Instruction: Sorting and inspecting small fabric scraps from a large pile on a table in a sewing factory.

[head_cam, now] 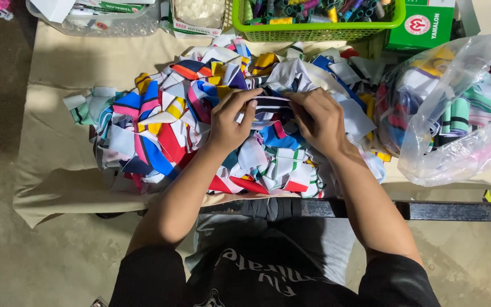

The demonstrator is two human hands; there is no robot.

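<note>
Green carton [424,25], red round emblem, top right beside green basket [313,31]. Clear plastic bag [456,108], right, holding coloured fabric pieces. White-and-green packet [199,17], top centre, possibly boxed. Clear tub [95,23], top left.
</note>
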